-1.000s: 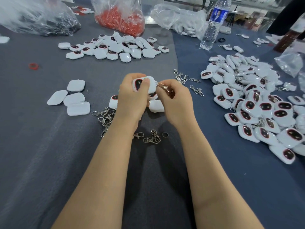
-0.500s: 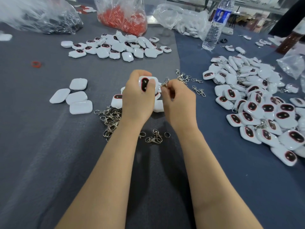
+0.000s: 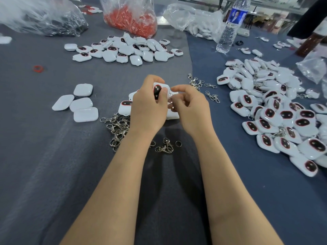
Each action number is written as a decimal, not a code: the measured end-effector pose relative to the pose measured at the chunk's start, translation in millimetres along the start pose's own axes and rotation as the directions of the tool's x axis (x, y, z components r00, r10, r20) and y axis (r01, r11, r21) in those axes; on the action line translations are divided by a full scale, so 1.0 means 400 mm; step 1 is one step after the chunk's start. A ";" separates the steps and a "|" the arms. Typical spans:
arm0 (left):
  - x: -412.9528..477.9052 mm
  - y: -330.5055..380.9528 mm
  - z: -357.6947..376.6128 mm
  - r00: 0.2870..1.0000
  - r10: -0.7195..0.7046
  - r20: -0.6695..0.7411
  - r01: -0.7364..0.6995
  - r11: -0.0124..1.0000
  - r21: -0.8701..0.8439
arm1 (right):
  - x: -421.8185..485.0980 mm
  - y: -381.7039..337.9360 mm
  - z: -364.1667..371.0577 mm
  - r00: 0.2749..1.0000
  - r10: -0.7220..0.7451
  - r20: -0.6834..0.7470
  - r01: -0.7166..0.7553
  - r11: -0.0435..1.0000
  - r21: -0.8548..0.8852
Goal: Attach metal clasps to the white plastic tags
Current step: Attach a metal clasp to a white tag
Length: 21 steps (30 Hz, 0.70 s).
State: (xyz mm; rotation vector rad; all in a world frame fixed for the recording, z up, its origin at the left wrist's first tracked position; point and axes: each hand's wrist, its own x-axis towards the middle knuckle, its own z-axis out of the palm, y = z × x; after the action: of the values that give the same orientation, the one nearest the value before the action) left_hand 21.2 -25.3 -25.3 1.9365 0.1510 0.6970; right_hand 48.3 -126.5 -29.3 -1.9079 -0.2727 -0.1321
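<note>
- Left hand (image 3: 149, 106) grips one white tag (image 3: 157, 91); the thumb lies across its dark oval face and the tag is held up off the cloth.
- Right hand (image 3: 191, 107): fingers curled, thumb and forefinger pinching a metal clasp (image 3: 170, 99) at the tag's right edge. The clasp is mostly hidden by the fingers, so I cannot tell whether it is hooked on.
- The two hands are close together, fingertips meeting at the tag, over the middle of the grey cloth (image 3: 53, 165).
- Spare tags (image 3: 125, 106) lie flat directly beneath the hands.
- Loose clasp pile (image 3: 117, 129) just left of the left wrist.
- Small clasp cluster (image 3: 165, 146) between the forearms.
- Scattered clasps (image 3: 201, 85) just beyond the right hand.
- Four blank tags (image 3: 77, 103) grouped at left, plain side up.
- Rear heap of tags (image 3: 123, 50) at centre back.
- Large heap (image 3: 274, 112) at right, several with metal showing among them.
- Back edge: bag of red pieces (image 3: 131, 16), bag of dark metal parts (image 3: 44, 20), water bottle (image 3: 230, 27) upright.
- Red ring (image 3: 38, 68) alone at far left.
</note>
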 end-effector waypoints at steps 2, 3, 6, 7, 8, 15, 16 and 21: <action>0.003 -0.002 0.000 0.999 -0.039 -0.025 0.038 0.999 -0.030 | 0.001 -0.002 -0.002 1.000 0.013 -0.018 -0.012 1.000 0.024; 0.005 -0.002 0.000 0.997 -0.067 -0.036 0.066 0.997 -0.047 | 0.002 -0.003 -0.003 1.000 0.021 -0.016 -0.020 0.999 0.036; 0.011 -0.001 0.001 0.987 -0.154 -0.047 0.146 0.980 -0.133 | 0.002 -0.004 -0.001 0.999 0.038 0.021 -0.039 0.998 0.040; 0.011 0.001 0.001 0.983 -0.182 -0.037 0.173 0.969 -0.175 | 0.002 -0.004 0.001 0.999 0.043 0.024 -0.044 0.998 0.044; 0.012 0.003 0.001 0.977 -0.211 -0.022 0.201 0.954 -0.221 | 0.002 -0.004 0.004 0.999 0.044 0.017 -0.045 0.998 0.051; 0.015 0.002 -0.002 0.910 -0.409 0.070 0.399 0.816 -0.419 | -0.006 -0.008 0.014 0.991 -0.082 -0.108 0.073 0.994 -0.079; 0.015 0.002 -0.003 0.932 -0.361 0.035 0.347 0.861 -0.372 | -0.008 -0.009 0.013 0.988 -0.111 -0.107 0.097 0.987 -0.126; -0.010 0.002 -0.002 0.985 0.138 0.109 -0.152 0.979 0.135 | -0.002 -0.001 -0.001 0.994 -0.102 -0.033 0.084 0.933 -0.351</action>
State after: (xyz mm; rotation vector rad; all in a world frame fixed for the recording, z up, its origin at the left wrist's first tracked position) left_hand 17.3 -26.6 -25.9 2.1306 -0.0023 0.6996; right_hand 47.4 -126.8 -29.0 -2.2411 -0.3222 -0.3106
